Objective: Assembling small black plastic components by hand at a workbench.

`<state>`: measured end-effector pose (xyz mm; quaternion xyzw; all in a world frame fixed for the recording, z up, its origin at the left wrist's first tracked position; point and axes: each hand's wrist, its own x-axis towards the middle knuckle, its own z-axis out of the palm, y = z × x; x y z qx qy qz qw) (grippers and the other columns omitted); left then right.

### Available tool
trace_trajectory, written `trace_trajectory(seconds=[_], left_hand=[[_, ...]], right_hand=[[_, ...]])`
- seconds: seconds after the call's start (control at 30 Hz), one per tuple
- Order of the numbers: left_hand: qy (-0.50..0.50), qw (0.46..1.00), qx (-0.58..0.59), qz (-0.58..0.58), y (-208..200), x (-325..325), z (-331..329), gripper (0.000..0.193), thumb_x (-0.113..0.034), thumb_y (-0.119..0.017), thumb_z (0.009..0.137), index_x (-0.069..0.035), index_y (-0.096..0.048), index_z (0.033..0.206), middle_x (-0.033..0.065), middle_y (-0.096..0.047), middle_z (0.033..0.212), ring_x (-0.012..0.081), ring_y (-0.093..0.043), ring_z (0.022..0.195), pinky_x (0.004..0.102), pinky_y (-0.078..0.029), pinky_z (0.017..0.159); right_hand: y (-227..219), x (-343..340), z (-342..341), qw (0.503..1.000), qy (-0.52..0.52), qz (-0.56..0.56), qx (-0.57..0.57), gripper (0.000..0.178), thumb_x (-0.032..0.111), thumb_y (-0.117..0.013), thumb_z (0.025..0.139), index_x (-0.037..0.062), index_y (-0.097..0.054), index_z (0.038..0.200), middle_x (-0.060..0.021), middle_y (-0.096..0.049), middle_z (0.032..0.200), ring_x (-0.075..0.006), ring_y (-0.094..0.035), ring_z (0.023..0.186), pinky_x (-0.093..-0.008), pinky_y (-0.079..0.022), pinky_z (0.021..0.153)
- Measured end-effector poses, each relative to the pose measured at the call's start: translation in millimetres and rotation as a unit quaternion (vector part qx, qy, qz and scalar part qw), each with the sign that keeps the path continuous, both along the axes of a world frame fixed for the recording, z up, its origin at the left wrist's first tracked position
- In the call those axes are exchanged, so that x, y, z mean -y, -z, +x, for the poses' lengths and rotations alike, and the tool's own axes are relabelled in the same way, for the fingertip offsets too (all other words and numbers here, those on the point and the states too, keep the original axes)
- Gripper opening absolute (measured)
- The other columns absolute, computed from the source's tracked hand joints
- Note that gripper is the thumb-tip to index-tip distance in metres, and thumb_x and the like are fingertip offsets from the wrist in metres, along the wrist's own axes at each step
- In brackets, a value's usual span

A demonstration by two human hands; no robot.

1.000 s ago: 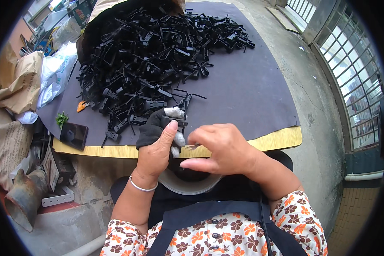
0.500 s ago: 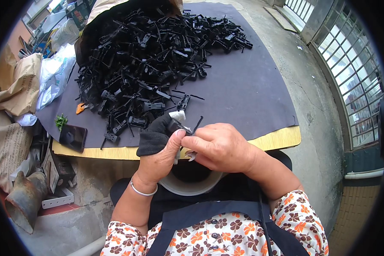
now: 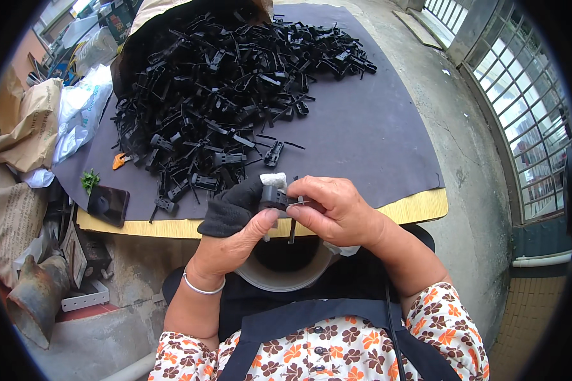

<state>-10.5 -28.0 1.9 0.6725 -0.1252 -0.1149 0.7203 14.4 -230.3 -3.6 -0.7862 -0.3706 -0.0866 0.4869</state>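
My left hand [image 3: 232, 219], in a black half-glove with a white fingertip cover [image 3: 273, 180], is closed around a black plastic part [image 3: 273, 197]. The part has a rounded end and a thin black arm pointing down over the bucket. Close against its right side, my right hand [image 3: 333, 206] is bare, with thumb and forefinger pinching a small thin, pale, blade-like piece [image 3: 304, 202]. A light grey bucket [image 3: 283, 283] with a dark inside stands under both hands, between my legs. Beyond them, a big pile of similar black parts [image 3: 216, 89] covers the table.
The grey-covered table [image 3: 375, 140] has a yellow front edge [image 3: 419, 204]. At its left lie a phone [image 3: 109, 205], a green sprig [image 3: 90, 180] and an orange-handled key-like item [image 3: 120, 160]. Paper sacks [image 3: 38, 127] stand left; a barred gate [image 3: 521, 108] is at right.
The black part has turned in my left hand, its thin arm swinging from pointing up to pointing down. My right hand has shifted slightly up and now pinches beside the part.
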Motion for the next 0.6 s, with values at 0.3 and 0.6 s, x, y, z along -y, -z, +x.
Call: trace_trajectory(seconds=[0.3,0.6], left_hand=[[-0.126,0.986,0.051,-0.096,10.3,17.3,-2.5,0.033,-0.008,-0.056,0.092,0.003,-0.049,0.123,0.0055,-0.061,0.098,0.0095,-0.056,0.085,0.0233,-0.048,0.077],[0.023,0.982,0.184,0.039,6.3,22.1,-5.2,0.04,-0.003,-0.052,0.088,0.002,-0.047,0.128,0.0053,-0.063,0.091,0.0051,-0.054,0.062,0.0209,-0.045,0.055]], right_hand=[[-6.4,-14.1,-10.1,0.994,0.029,0.049,0.098,0.036,0.014,-0.075,0.072,0.0034,-0.059,0.102,-0.0068,-0.056,0.071,-0.0216,-0.053,0.057,-0.0312,-0.043,0.053],[-2.1,-9.7,-8.4,0.98,0.073,0.074,-0.168,0.022,0.011,-0.072,0.078,0.0037,-0.051,0.077,-0.0087,-0.055,0.065,-0.02,-0.053,0.054,-0.0294,-0.043,0.051]])
